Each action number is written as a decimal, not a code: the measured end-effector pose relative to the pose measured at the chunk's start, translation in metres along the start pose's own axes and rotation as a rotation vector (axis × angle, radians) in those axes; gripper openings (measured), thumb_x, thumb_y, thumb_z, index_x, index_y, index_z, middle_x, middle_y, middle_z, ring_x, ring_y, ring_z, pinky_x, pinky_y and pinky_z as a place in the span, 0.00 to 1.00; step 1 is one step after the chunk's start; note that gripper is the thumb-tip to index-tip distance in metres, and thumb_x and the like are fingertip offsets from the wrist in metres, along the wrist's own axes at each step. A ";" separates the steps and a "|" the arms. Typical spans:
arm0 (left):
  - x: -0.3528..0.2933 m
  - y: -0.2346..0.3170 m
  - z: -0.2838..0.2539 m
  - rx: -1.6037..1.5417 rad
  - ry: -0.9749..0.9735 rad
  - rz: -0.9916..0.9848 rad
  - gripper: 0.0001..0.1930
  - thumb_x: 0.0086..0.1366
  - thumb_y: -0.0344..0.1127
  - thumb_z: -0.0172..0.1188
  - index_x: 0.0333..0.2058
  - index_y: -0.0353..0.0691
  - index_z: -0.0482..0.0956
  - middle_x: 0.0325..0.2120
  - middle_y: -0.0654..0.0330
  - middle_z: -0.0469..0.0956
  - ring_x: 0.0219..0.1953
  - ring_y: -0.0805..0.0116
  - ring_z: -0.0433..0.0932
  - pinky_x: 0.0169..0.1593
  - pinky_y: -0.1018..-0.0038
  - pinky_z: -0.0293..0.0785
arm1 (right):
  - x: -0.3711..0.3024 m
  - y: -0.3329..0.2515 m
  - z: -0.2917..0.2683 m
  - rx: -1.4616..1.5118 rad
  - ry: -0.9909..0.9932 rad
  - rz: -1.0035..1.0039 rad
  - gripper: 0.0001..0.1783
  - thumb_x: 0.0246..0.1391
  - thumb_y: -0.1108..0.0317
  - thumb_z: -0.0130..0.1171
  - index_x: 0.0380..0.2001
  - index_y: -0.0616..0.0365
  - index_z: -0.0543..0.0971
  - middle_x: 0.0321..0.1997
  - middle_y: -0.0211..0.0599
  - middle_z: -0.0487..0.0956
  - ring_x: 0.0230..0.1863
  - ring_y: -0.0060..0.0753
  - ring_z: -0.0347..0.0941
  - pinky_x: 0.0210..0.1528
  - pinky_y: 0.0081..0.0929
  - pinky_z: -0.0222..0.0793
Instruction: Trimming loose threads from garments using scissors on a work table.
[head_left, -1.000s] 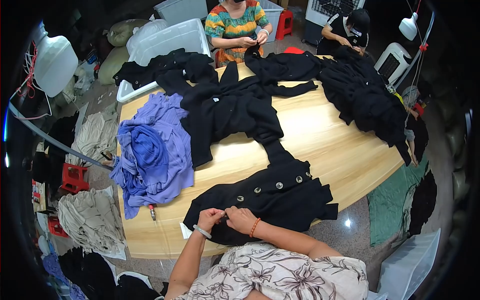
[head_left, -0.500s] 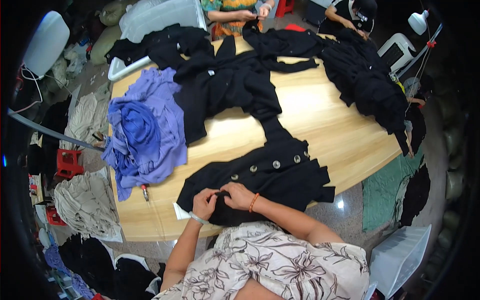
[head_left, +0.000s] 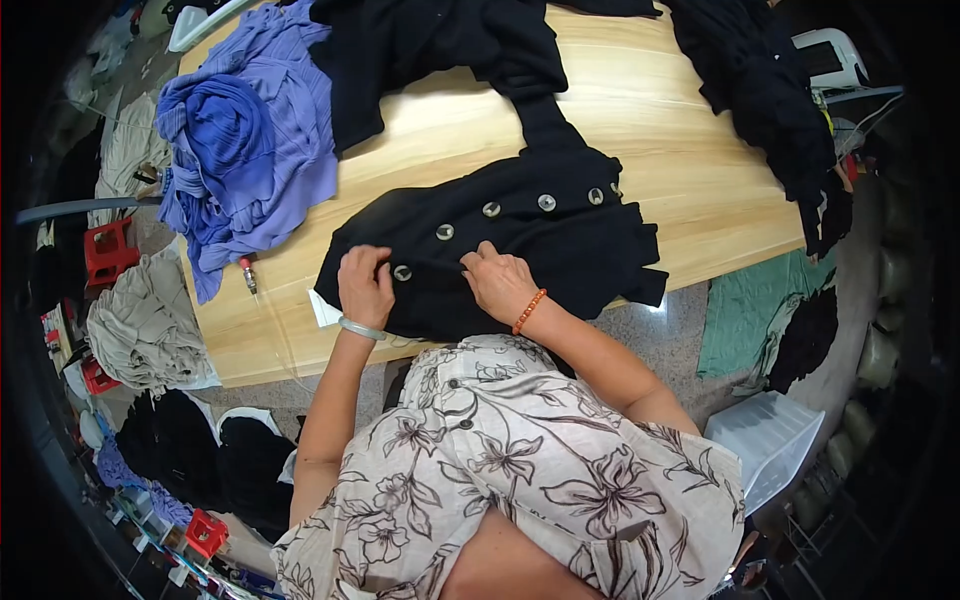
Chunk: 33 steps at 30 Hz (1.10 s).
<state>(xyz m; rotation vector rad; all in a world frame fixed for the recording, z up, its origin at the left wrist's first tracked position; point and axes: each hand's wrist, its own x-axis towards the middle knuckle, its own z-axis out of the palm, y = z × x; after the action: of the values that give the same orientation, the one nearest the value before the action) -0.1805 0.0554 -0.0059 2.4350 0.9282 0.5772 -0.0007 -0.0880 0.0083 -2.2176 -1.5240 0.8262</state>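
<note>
A black knitted cardigan lies on the wooden table right in front of me, with a slanting row of several large mottled buttons facing up. My left hand rests on its left part beside the lowest button, fingers bent and the thumb standing apart. Farther right, my right hand has its fingers curled and their tips pressed into the black knit below the button row. The fabric under these fingertips is hidden. Between the two hands, part of the cardigan lies exposed.
Purple knitwear is heaped at the table's left, near a red-tipped tool with a thin hose. More black garments cover the far side and the right edge. A white crate stands on the floor at right; red stools at left.
My hands, close together at the cardigan's edge before, have moved apart, and another button now shows near the left hand. The view has tilted down toward me.
</note>
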 end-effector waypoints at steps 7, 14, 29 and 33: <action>0.038 0.031 0.060 -0.103 -0.296 0.052 0.10 0.56 0.26 0.59 0.38 0.39 0.79 0.35 0.53 0.77 0.40 0.51 0.74 0.45 0.64 0.72 | -0.002 -0.009 0.000 -0.042 0.102 -0.165 0.05 0.50 0.73 0.55 0.30 0.61 0.76 0.34 0.49 0.75 0.29 0.51 0.77 0.31 0.41 0.73; 0.068 0.004 0.068 -0.421 -0.757 -0.293 0.14 0.49 0.35 0.71 0.32 0.35 0.80 0.22 0.63 0.77 0.25 0.77 0.74 0.32 0.79 0.73 | -0.006 -0.003 0.002 0.166 0.216 -0.162 0.06 0.51 0.69 0.58 0.31 0.60 0.76 0.34 0.45 0.75 0.31 0.51 0.76 0.33 0.44 0.72; 0.044 0.035 0.034 -0.834 -0.674 -0.495 0.05 0.58 0.27 0.66 0.32 0.33 0.81 0.26 0.65 0.80 0.26 0.82 0.74 0.32 0.85 0.71 | -0.016 -0.003 0.006 0.170 0.285 -0.132 0.15 0.48 0.67 0.62 0.40 0.56 0.74 0.36 0.43 0.74 0.33 0.49 0.76 0.34 0.42 0.71; 0.041 0.033 0.034 -0.870 -0.634 -0.552 0.07 0.58 0.31 0.66 0.33 0.35 0.82 0.24 0.67 0.79 0.22 0.82 0.70 0.28 0.85 0.65 | -0.018 -0.005 0.006 0.262 0.318 -0.087 0.21 0.48 0.69 0.62 0.46 0.58 0.68 0.37 0.46 0.73 0.32 0.50 0.76 0.34 0.42 0.72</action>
<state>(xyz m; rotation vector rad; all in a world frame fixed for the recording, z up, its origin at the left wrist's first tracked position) -0.1172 0.0528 -0.0061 1.3505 0.7814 -0.0306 -0.0130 -0.1028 0.0117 -1.9668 -1.2720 0.5754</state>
